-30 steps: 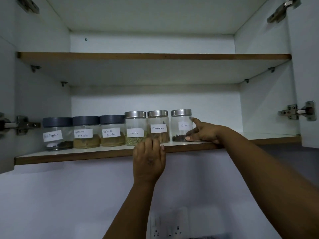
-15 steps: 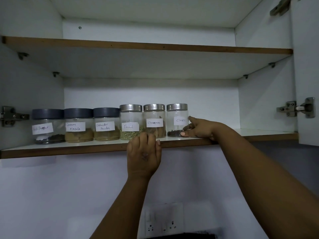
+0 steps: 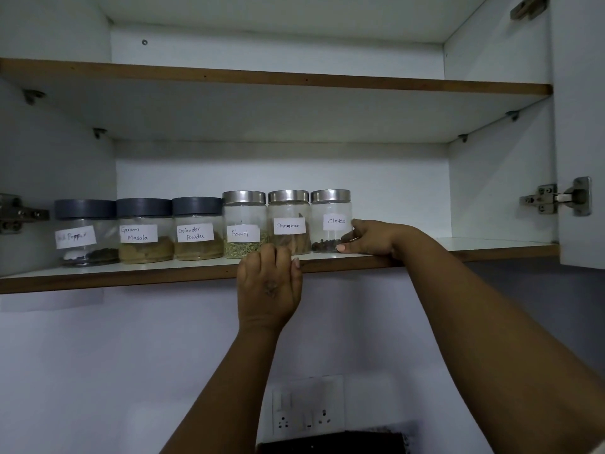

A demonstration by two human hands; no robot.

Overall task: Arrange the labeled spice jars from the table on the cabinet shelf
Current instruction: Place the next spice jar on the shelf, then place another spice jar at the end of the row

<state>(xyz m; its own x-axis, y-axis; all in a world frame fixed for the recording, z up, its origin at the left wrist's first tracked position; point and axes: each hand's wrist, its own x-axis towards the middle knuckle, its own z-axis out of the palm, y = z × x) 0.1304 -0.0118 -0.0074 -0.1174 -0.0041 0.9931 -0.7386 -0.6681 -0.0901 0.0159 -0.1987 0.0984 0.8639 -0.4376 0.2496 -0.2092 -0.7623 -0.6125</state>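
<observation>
- My right hand (image 3: 370, 239) grips the cloves jar (image 3: 331, 221), last in the shelf (image 3: 131, 273) row.
- My left hand (image 3: 268, 283) curls over the shelf edge below.
- A rough nudge could topple neighbouring jars.

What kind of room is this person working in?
Most likely a home kitchen. An open wall cabinet holds a row of hand-labelled spice jars such as Fennel and Cloves, and a socket panel is set in the wall below.
</observation>
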